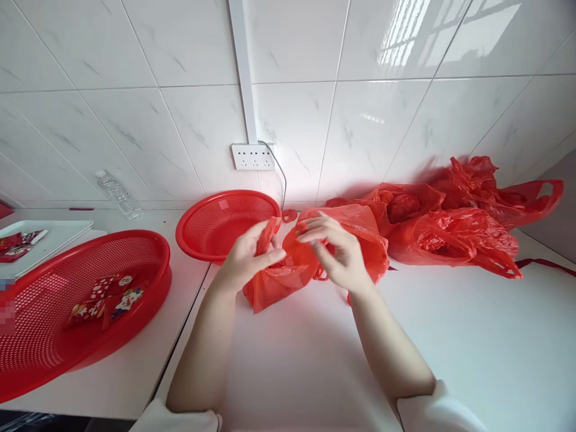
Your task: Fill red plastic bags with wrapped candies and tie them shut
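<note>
In the middle of the head view, my left hand [246, 255] is closed on a bunched part of a thin red plastic bag [282, 287]. A crumpled piece of it shows between the thumb and fingers, and the rest hangs down to the white table. My right hand [339, 249] is just right of the bag's upper part. Its fingers are bent and apart from the thumb, with nothing seen between them. Behind my right hand lies another red plastic bag [371, 231], puffed up with its mouth toward me.
Several filled red bags [454, 237] stand against the tiled wall at right. A red perforated basket [216, 207] sits behind my left hand. A larger red basket [155, 264] with small packets is at left, near a white tray [74, 231] and a clear bottle [119, 195].
</note>
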`<state>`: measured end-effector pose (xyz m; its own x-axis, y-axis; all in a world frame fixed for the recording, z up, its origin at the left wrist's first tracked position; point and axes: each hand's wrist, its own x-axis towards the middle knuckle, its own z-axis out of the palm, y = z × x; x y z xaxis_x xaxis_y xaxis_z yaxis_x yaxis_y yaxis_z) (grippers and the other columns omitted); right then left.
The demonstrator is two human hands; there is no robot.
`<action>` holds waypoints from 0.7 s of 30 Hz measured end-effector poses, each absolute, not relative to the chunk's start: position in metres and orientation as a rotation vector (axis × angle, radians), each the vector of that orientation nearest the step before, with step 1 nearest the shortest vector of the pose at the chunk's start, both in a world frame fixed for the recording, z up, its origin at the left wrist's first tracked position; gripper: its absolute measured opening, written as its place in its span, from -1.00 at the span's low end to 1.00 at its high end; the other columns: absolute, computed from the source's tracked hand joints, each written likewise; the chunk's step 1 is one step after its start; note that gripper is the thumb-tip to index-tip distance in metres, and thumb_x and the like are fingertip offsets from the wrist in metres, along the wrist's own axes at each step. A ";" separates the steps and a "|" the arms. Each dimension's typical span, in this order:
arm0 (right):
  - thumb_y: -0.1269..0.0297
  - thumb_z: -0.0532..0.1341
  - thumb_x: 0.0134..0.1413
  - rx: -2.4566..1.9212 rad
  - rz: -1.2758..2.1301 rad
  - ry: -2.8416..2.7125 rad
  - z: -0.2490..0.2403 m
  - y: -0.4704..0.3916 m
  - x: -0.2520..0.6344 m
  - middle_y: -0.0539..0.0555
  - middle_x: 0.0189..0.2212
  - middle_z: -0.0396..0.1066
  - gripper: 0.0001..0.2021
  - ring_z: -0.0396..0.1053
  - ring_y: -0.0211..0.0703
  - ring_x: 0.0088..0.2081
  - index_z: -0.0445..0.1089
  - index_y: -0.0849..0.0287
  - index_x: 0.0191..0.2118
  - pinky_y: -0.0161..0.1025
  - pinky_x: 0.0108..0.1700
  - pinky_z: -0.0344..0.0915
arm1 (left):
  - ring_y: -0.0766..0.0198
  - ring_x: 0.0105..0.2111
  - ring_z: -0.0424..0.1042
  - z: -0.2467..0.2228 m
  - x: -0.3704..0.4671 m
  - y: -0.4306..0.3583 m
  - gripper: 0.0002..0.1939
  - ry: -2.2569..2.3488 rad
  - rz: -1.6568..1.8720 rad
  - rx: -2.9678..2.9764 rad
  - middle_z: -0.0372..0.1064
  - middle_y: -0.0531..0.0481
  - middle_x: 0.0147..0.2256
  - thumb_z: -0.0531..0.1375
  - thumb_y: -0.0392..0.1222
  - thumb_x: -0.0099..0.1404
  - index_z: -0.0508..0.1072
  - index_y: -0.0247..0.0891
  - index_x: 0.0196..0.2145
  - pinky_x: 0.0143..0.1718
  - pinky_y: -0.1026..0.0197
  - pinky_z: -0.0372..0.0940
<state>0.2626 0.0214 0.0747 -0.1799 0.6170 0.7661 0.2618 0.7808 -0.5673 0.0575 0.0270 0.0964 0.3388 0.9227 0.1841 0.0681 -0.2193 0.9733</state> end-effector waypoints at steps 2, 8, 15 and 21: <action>0.50 0.03 0.24 -0.550 0.239 -1.986 0.084 0.017 0.248 0.00 -0.16 0.49 -0.70 0.41 -0.15 -0.01 0.40 -0.03 -0.10 0.06 0.27 0.12 | 0.29 -0.35 0.36 0.094 0.062 0.025 -0.59 0.902 0.940 1.660 0.36 0.02 -0.37 0.33 -0.18 0.11 0.45 -0.20 -0.06 -0.33 0.25 0.30; 0.51 0.07 0.21 -0.516 0.129 -1.977 0.082 0.020 0.235 0.10 -0.01 0.38 -0.61 0.35 -0.09 0.04 0.26 -0.02 0.09 0.02 0.15 0.27 | 0.37 -0.49 0.24 0.090 0.063 0.023 -0.82 0.863 0.913 1.615 0.25 0.05 -0.51 0.18 -0.11 0.28 0.44 -0.26 -0.41 -0.48 0.29 0.18; 0.41 0.08 0.23 -0.641 0.481 -1.942 0.060 0.038 0.245 0.12 -0.08 0.44 -0.68 0.42 -0.11 -0.06 0.30 0.06 0.07 -0.08 -0.02 0.40 | 0.45 -0.66 0.02 0.086 0.057 0.029 -0.61 0.877 0.933 1.520 0.08 0.12 -0.61 0.02 0.08 0.39 0.38 -0.26 -0.42 -0.64 0.32 -0.03; 0.47 0.13 0.12 -0.761 0.467 -1.871 0.061 0.038 0.253 0.04 -0.32 0.44 -0.83 0.42 -0.17 -0.26 0.36 0.10 -0.21 -0.16 -0.15 0.40 | 0.42 -0.66 0.20 0.082 0.060 0.033 -0.60 0.877 0.859 1.508 0.19 0.10 -0.64 0.10 0.10 0.35 0.42 -0.28 -0.44 -0.61 0.33 0.07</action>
<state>0.2534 0.0375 0.0611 -0.2819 0.6882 0.6685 0.2935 0.7253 -0.6228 0.0604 0.0333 0.0820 0.4560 0.8887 0.0478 0.0662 -0.0874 0.9940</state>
